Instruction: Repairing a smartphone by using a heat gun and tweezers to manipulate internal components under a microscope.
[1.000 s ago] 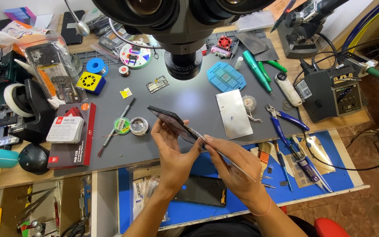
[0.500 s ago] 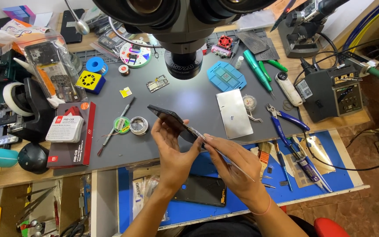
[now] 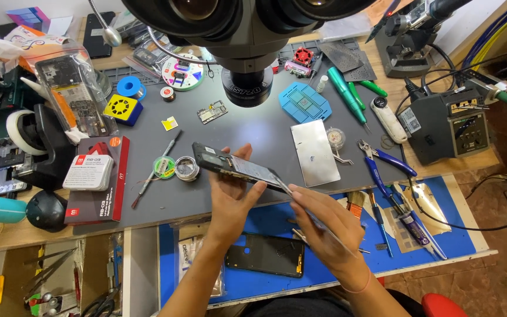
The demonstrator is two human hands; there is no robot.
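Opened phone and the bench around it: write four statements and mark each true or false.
1. The left hand holds the opened phone above the grey mat. True.
2. The right hand is empty. False: it holds a thin flat tool at the phone's edge.
3. The black back cover lies on the blue mat. True.
4. The blue-handled pliers lie left of the phone. False: right.
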